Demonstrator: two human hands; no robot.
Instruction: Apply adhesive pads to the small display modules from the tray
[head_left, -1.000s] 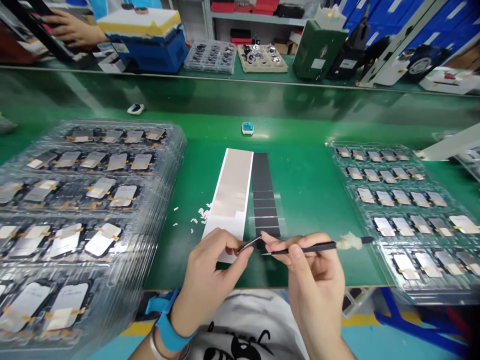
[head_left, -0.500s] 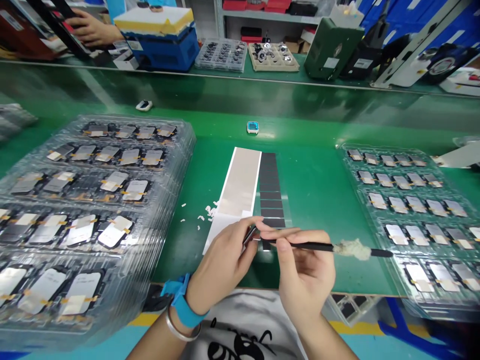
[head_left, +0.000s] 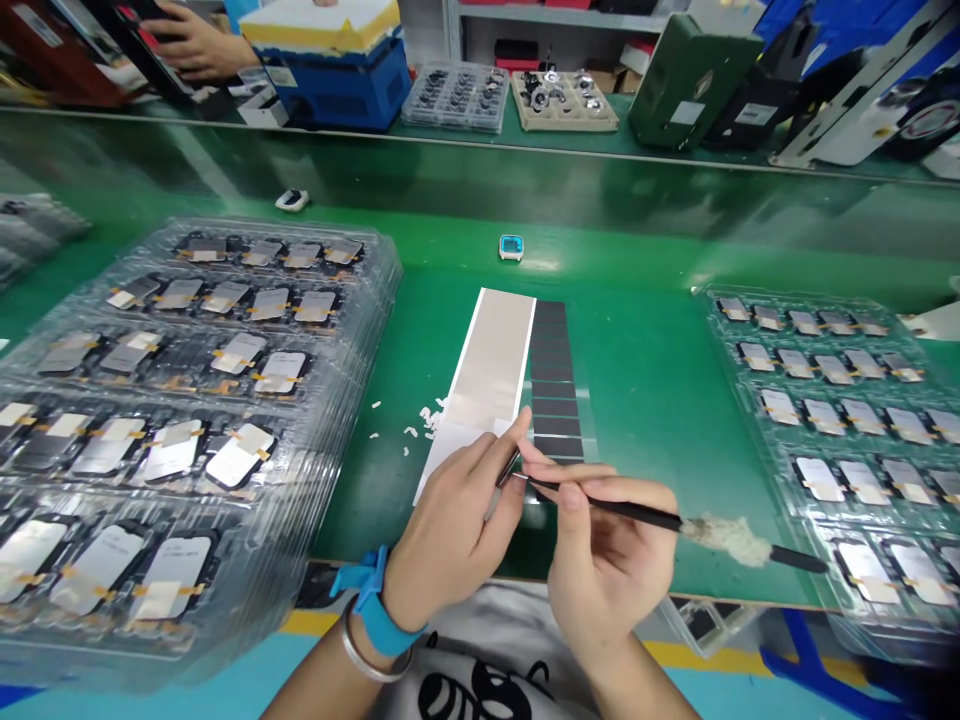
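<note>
My left hand, a blue strap round its wrist, is closed on a small thin dark-edged piece, seen nearly edge-on and mostly hidden by the fingers. My right hand grips a slim black tool with a fine metal tip and a whitish wrapping near its back end. The tip meets the piece between the two hands. Just beyond them lie a white-edged sheet of pale beige stickers and a clear strip of dark rectangular pads. White paper scraps are scattered left of the sheet.
A tall stack of clear trays with small screen modules stands at left. Another module tray lies at right. A watch case with blue film sits behind the sheets. Across the raised shelf, a co-worker's hand shows beside a blue box.
My left hand has turned its back more upward, tilting the piece more steeply. The right hand has brought the tool's tip to the piece. The view has shifted slightly.
</note>
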